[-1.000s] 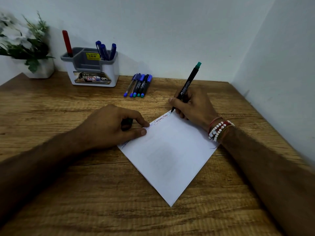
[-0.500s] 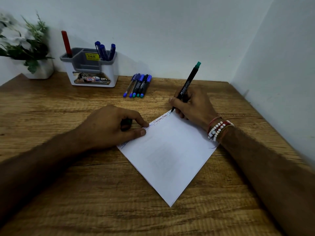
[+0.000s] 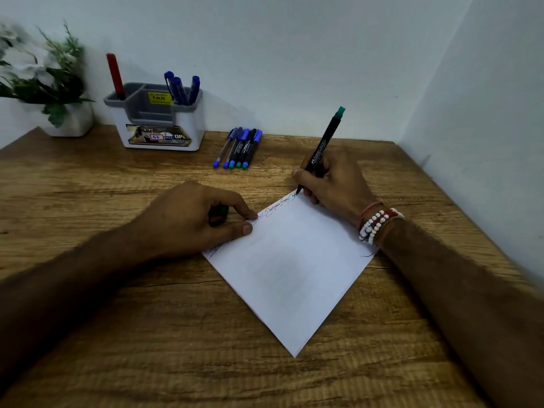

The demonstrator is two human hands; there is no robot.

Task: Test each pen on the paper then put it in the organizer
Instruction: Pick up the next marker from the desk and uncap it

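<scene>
A white sheet of paper (image 3: pixel 290 269) lies turned like a diamond on the wooden desk. My right hand (image 3: pixel 335 179) grips a black pen with a green end (image 3: pixel 325 141), its tip touching the paper's far corner beside a line of scribbles. My left hand (image 3: pixel 191 219) holds the paper's left edge down with thumb and forefinger, and its curled fingers hold a dark pen cap (image 3: pixel 218 214). Several pens (image 3: pixel 240 148) lie together on the desk further back. The white and grey organizer (image 3: pixel 159 117) stands at the back with a red pen (image 3: pixel 115 75) and three blue pens (image 3: pixel 182 88) in it.
A potted plant (image 3: pixel 48 89) in a white pot stands at the back left corner. Walls close the desk at the back and right. Beaded bracelets sit on my right wrist (image 3: pixel 375 223).
The pen tip has crept a little along the scribble line at the paper's far corner. Both hands otherwise stay in place.
</scene>
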